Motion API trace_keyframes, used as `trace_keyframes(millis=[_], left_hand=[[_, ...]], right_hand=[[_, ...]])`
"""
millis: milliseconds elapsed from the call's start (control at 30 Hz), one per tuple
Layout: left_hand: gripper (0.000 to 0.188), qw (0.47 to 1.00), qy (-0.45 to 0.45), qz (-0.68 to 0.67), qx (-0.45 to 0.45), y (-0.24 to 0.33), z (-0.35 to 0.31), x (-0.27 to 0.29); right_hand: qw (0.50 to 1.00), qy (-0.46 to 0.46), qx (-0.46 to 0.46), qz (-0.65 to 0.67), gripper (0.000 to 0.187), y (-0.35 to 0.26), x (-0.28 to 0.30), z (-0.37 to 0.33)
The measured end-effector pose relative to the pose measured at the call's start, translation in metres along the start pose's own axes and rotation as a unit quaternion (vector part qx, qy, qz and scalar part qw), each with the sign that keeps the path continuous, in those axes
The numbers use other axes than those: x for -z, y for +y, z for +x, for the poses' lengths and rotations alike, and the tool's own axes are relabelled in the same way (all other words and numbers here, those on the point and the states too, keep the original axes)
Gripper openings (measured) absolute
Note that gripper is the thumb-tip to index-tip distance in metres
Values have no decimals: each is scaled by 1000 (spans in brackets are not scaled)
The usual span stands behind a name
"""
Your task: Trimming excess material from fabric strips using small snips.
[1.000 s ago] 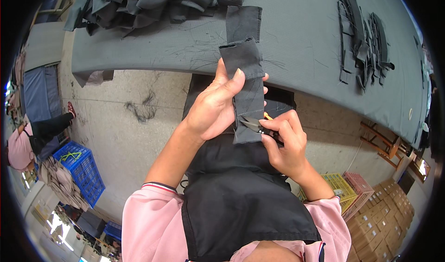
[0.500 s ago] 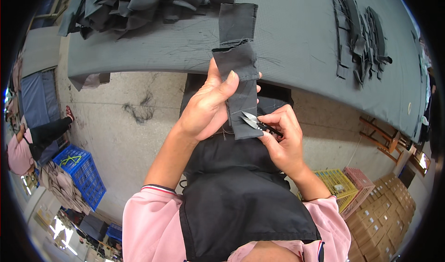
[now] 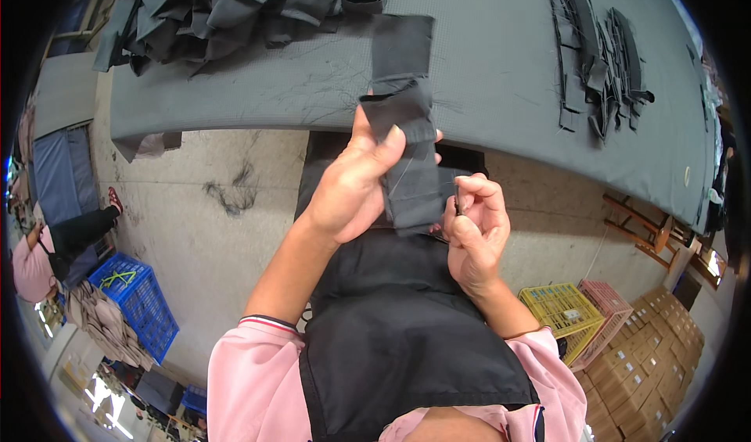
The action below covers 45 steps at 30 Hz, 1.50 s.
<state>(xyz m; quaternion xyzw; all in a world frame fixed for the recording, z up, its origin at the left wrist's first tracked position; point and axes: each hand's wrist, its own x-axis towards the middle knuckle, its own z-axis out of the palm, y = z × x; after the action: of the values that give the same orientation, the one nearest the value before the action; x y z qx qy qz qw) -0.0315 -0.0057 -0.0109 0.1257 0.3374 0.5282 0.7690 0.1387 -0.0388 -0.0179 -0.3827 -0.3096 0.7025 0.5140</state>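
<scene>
Snips (image 3: 458, 207) (seemingly edge-on) have left the cloth strip (image 3: 415, 160).

No readable text. White labels (image 3: 637, 379) on brown boxes (image 3: 643, 348), print too small. Pale patch (image 3: 571, 314) on yellow crate (image 3: 547, 306): can't tell if it's a label. Both off table's (image 3: 508, 90) near edge, right side.

A fabric strip (image 3: 415, 180) in the left hand (image 3: 348, 184) reaches over a worktable's near edge (image 3: 501, 74); a cloth heap (image 3: 219, 19) sits on the tabletop's left, more strips (image 3: 585, 31) on its right. A thread tangle (image 3: 235, 210) lies on the floor left, beyond a crate (image 3: 152, 309); two baskets (image 3: 567, 305) stand right, cartons (image 3: 645, 364) beside them.
</scene>
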Motion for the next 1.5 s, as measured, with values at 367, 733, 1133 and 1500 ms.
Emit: trace_keyframes(millis=[367,733,1133,1500], left_hand=[[60,994,22,92,-60,-3,0,9],[37,998,39,-3,-57,11,10,7],[29,996,23,2,-88,5,8,3],[43,995,-42,-40,-84,7,8,15]], right_hand=[[900,-124,74,-412,12,-19,-12,41],[865,-63,187,-461,28,14,-10,23],[800,-163,231,-530,24,0,-28,32],[876,-206,181,-397,12,-24,-26,24]])
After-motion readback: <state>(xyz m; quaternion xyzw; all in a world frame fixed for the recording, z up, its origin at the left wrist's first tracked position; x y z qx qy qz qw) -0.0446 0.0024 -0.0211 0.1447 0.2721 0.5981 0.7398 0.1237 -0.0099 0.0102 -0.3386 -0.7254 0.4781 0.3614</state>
